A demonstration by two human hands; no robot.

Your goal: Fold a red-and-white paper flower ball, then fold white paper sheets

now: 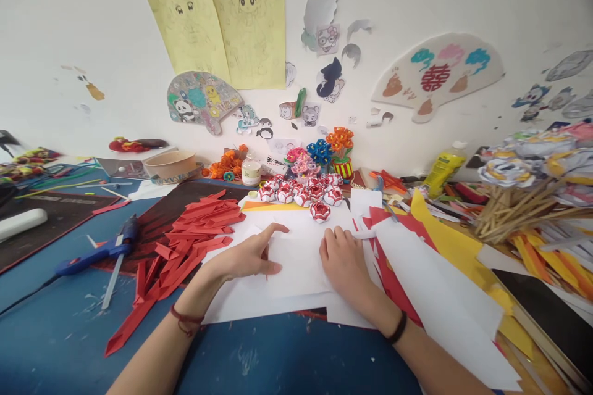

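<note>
White paper sheets (296,287) lie in a loose stack at the front of the table. My left hand (250,253) rests on their left part, index finger stretched out and thumb apart, with nothing seen between them. My right hand (343,262) is on the right part of the paper with its fingers curled in and close together; what they hold, if anything, is hidden. A narrow white piece (365,234) sticks out beside its knuckles. Just beyond the paper stand several red-and-white paper flowers (319,211). Folded red paper strips (185,241) are heaped left of my left hand.
A blue glue gun (104,252) with its cord lies at the left. Larger white sheets (435,290) and yellow paper (445,237) spread to the right. Farther back are a glue bottle (251,170), a yellow bottle (445,170) and paper flowers on sticks (504,197).
</note>
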